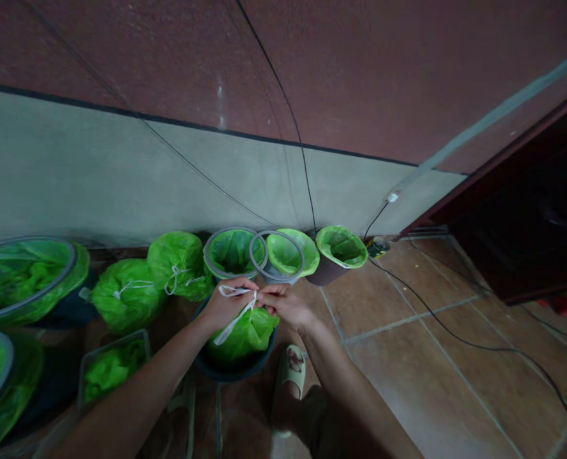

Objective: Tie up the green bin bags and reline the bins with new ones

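In the head view, my left hand [229, 305] and my right hand [285, 304] meet above a dark blue bin [236, 376] near my feet. Both are closed on a white drawstring [236, 326] of the green garbage bag [245, 336] that sits in this bin. A loop of the string sticks out by my left hand, and a loose end hangs down over the bag. The fingertips touch where the string gathers, so the exact crossing is partly hidden. Two tied green bags [129, 294] lie to the left, with white strings knotted on top.
Along the wall stand bins lined with green bags, among them a brown bin [326, 273]. A loose grey ring [302, 261] leans near them. Large lined bins [73, 261] and a square basket [147, 344] are at left. Black cables [436, 319] cross the tiled floor at right.
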The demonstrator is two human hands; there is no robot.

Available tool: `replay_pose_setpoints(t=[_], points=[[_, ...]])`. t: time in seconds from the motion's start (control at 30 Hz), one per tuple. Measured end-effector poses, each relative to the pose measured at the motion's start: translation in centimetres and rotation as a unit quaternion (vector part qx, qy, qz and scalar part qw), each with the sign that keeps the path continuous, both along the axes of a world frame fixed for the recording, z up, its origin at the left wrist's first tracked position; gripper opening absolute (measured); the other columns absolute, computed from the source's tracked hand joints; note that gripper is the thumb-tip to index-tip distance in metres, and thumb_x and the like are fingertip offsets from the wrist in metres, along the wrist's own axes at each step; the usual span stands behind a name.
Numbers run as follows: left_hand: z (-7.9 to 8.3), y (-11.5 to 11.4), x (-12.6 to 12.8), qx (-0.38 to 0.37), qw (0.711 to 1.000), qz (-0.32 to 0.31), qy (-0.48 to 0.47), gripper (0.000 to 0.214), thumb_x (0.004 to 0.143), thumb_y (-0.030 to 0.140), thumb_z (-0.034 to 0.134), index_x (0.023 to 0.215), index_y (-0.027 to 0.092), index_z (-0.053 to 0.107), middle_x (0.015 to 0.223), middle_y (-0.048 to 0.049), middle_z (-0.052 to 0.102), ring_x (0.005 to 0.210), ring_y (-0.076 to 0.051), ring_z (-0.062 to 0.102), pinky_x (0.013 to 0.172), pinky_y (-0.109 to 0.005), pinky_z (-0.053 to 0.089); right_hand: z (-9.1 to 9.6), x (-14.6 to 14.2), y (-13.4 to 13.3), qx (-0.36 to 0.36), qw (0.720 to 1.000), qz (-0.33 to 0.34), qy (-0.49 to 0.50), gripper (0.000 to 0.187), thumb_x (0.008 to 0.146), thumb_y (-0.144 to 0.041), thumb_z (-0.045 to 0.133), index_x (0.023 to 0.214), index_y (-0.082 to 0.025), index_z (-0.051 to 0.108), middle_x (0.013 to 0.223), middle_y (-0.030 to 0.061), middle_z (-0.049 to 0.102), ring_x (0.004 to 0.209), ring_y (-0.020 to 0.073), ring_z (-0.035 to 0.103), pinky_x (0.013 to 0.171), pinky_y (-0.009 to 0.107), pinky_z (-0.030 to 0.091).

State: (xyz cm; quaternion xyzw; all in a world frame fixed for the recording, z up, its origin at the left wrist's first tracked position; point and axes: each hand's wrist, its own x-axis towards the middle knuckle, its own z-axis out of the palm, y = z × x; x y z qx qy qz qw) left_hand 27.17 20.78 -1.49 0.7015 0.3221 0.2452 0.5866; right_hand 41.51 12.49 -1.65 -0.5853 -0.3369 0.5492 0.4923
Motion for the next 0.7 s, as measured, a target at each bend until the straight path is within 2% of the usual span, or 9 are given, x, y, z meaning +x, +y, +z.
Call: replay_pose_setpoints(t=[0.13, 0.27, 0.37, 0.43, 0.5, 0.57, 0.63, 0.7], points=[[-0.4, 0.4, -0.2, -0.046, 0.998, -0.031, 0.007, 0.020, 0.069, 0.032, 0.063, 0.075, 0.014, 0.068, 0.065, -0.0009, 0.066, 0.058, -0.012, 0.056, 0.055, -0.022, 0.042, -0.6, 0.0, 0.1, -0.007, 0.999, 0.011, -0.036, 0.030, 0.066, -0.044, 0.073, 0.067, -0.015, 0.066, 0.060, -0.0015, 0.061, 0.047, 0.0060, 0.043, 0.046, 0.020, 0.030], [-0.9, 0.5, -0.3, -0.062, 0.996, -0.053, 0.033, 0.023, 0.071, 0.034, 0.062, 0.077, 0.014, 0.069, 0.063, -0.0006, 0.065, 0.056, -0.012, 0.054, 0.054, -0.022, 0.041, -1.5, 0.3, 0.1, -0.013, 0.996, 0.017, -0.083, 0.018, 0.073, -0.034, 0.064, 0.067, -0.016, 0.062, 0.057, -0.0031, 0.058, 0.047, 0.0068, 0.043, 0.046, 0.020, 0.031], [-1.4, 0.6, -0.3, -0.030, 0.996, -0.056, 0.070, 0.018, 0.073, 0.030, 0.058, 0.073, 0.015, 0.068, 0.062, -0.0002, 0.065, 0.056, -0.012, 0.054, 0.055, -0.022, 0.041, -1.9, 0.5, 0.0, -0.013, 0.980, 0.030, -0.197, 0.015, 0.078, -0.028, 0.056, 0.070, -0.017, 0.063, 0.057, -0.0033, 0.056, 0.048, 0.0080, 0.045, 0.048, 0.021, 0.032], [-1.9, 0.9, -0.3, 0.016, 0.993, -0.051, 0.110, 0.017, 0.075, 0.026, 0.054, 0.069, 0.016, 0.067, 0.060, 0.0004, 0.064, 0.057, -0.012, 0.055, 0.057, -0.022, 0.042, -2.0, 0.7, -0.1, -0.016, 0.943, 0.050, -0.327, 0.016, 0.080, -0.024, 0.054, 0.072, -0.017, 0.066, 0.059, -0.0016, 0.059, 0.053, 0.0095, 0.049, 0.052, 0.021, 0.033], [-2.6, 1.2, -0.4, 0.074, 0.982, -0.042, 0.170, 0.020, 0.079, 0.023, 0.050, 0.066, 0.017, 0.064, 0.060, -0.0003, 0.064, 0.059, -0.013, 0.057, 0.060, -0.023, 0.042, -1.9, 0.9, -0.2, -0.047, 0.886, 0.071, -0.456, 0.018, 0.080, -0.021, 0.052, 0.074, -0.017, 0.069, 0.067, 0.0020, 0.065, 0.061, 0.0120, 0.054, 0.057, 0.023, 0.034], [-3.3, 1.6, -0.5, 0.123, 0.962, -0.035, 0.241, 0.023, 0.082, 0.021, 0.047, 0.065, 0.017, 0.063, 0.063, -0.0026, 0.065, 0.062, -0.014, 0.060, 0.064, -0.024, 0.043, -2.0, 1.0, -0.3, -0.102, 0.834, 0.088, -0.536, 0.021, 0.080, -0.020, 0.051, 0.076, -0.017, 0.071, 0.076, 0.0061, 0.070, 0.068, 0.0156, 0.059, 0.059, 0.025, 0.035], [-3.9, 2.0, -0.6, 0.156, 0.939, -0.035, 0.306, 0.026, 0.085, 0.020, 0.045, 0.068, 0.016, 0.064, 0.070, -0.0059, 0.068, 0.071, -0.017, 0.064, 0.069, -0.026, 0.044, -2.3, 1.0, -0.3, -0.142, 0.806, 0.096, -0.566, 0.023, 0.081, -0.021, 0.050, 0.080, -0.018, 0.073, 0.084, 0.0087, 0.072, 0.074, 0.0183, 0.062, 0.061, 0.026, 0.036], [-4.5, 2.2, -0.9, 0.170, 0.916, -0.045, 0.359, 0.024, 0.086, 0.019, 0.044, 0.080, 0.016, 0.068, 0.083, -0.0093, 0.072, 0.084, -0.021, 0.067, 0.076, -0.029, 0.046, -2.9, 0.9, -0.2, -0.141, 0.806, 0.107, -0.565, 0.024, 0.081, -0.020, 0.050, 0.082, -0.019, 0.074, 0.087, 0.0089, 0.073, 0.077, 0.0184, 0.063, 0.064, 0.026, 0.038]])
